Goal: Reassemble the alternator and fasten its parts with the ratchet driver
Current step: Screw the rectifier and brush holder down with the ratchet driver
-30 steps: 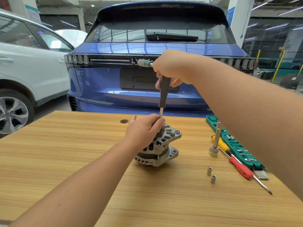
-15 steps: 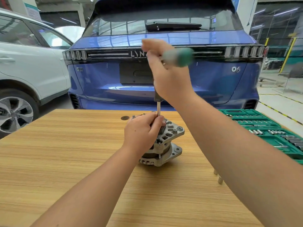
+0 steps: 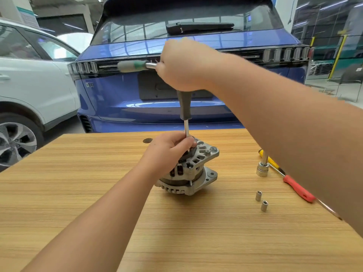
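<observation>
A silver alternator [image 3: 193,173] stands on the wooden table [image 3: 98,193] near its middle. My left hand [image 3: 169,152] grips the alternator's top and curls around the foot of the driver's steel shaft. The ratchet driver [image 3: 184,107] stands upright on the alternator, a dark grip above a thin shaft. Its grey and green crossbar handle [image 3: 132,66] points left. My right hand [image 3: 182,65] grips the driver's head from above. The driver's tip is hidden under my left hand.
Two small sockets [image 3: 261,201] lie right of the alternator. A larger socket on an extension [image 3: 262,169] stands farther right, beside a red-handled screwdriver [image 3: 298,188] and a yellow-handled one [image 3: 272,160]. A blue car [image 3: 176,107] and a white car [image 3: 29,85] stand behind the table.
The crossbar handle has swung from pointing right to pointing left as my right hand turned it. My head has turned back, so the green socket case has left the view.
</observation>
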Available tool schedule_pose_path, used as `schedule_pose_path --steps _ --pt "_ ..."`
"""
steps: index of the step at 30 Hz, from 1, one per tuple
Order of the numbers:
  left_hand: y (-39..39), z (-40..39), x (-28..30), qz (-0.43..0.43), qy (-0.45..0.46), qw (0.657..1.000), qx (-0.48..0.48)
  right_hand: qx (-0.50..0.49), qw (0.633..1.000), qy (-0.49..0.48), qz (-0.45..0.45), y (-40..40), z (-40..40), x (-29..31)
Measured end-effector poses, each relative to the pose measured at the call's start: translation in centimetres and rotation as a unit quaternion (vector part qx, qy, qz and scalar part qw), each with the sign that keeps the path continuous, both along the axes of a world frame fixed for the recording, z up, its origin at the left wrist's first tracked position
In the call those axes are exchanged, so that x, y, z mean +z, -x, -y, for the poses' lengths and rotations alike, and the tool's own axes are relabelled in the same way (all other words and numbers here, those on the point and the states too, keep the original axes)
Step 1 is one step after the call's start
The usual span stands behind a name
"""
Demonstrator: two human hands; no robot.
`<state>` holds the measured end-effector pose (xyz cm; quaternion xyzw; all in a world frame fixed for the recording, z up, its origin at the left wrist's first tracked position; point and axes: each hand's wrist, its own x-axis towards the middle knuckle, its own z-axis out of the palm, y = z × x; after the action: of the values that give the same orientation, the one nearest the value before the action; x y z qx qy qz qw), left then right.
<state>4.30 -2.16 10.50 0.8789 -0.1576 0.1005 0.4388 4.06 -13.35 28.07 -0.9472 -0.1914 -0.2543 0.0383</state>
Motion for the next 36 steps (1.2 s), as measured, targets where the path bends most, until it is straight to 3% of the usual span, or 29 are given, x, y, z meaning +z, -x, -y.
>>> schedule_pose_path --steps 2,3,5,8,11,12,13,14,15,16,19,21,24,29,33,36 --pt "0.0 -0.4 0.5 -0.030 -0.014 0.999 -0.012 0.018 0.990 -0.088 -0.105 -0.1 -0.3 0.8" --pt "0.0 -0.5 0.7 -0.038 -0.021 0.999 -0.011 0.048 0.962 -0.196 -0.182 0.0 -0.2 0.9" --pt "0.1 -0.4 0.9 -0.043 -0.030 0.999 -0.008 0.105 0.860 -0.406 -0.292 0.1 0.1 0.6" --pt "0.0 -0.3 1.0 -0.052 -0.027 0.998 -0.004 0.165 0.721 -0.537 -0.405 -0.6 0.7 -0.9" --pt "0.1 -0.3 1.2 -0.053 -0.034 0.998 -0.002 0.197 0.557 -0.708 -0.386 -1.2 0.6 -2.3" --pt "0.1 -0.2 1.3 -0.047 -0.043 0.998 0.001 0.200 0.504 -0.772 -0.333 -1.5 0.3 -2.8" --pt "0.0 -0.2 1.3 -0.040 -0.051 0.998 0.005 0.207 0.477 -0.814 -0.259 -1.5 0.2 -3.4" --pt "0.0 -0.2 1.3 -0.033 -0.057 0.998 0.008 0.221 0.487 -0.826 -0.179 -1.6 0.0 -4.0" --pt "0.0 -0.1 1.3 -0.030 -0.060 0.998 0.007 0.239 0.532 -0.805 -0.104 -1.7 0.0 -4.8" --pt "-0.1 -0.1 1.2 -0.029 -0.059 0.998 0.004 0.254 0.605 -0.754 -0.031 -1.7 0.1 -5.4" --pt "-0.1 -0.1 1.2 -0.026 -0.063 0.998 -0.006 0.205 0.862 -0.423 0.187 -1.9 0.8 -6.7" --pt "-0.1 -0.1 1.1 -0.020 -0.065 0.998 -0.008 0.099 0.944 -0.204 0.238 -1.9 1.1 -6.6" --pt "-0.1 -0.1 1.0 -0.015 -0.060 0.998 -0.006 0.042 0.977 -0.073 0.197 -1.5 0.6 -5.5" --pt "0.2 -0.2 1.1 -0.011 -0.052 0.999 -0.011 0.071 0.986 -0.032 0.150 -0.2 -0.4 -4.5" --pt "0.3 0.0 1.0 -0.017 -0.054 0.998 -0.010 -0.017 0.991 0.063 0.113 0.4 -1.5 -2.5" --pt "0.3 0.0 0.9 -0.016 -0.051 0.998 -0.016 -0.085 0.993 0.073 0.035 0.7 -2.2 -0.1"
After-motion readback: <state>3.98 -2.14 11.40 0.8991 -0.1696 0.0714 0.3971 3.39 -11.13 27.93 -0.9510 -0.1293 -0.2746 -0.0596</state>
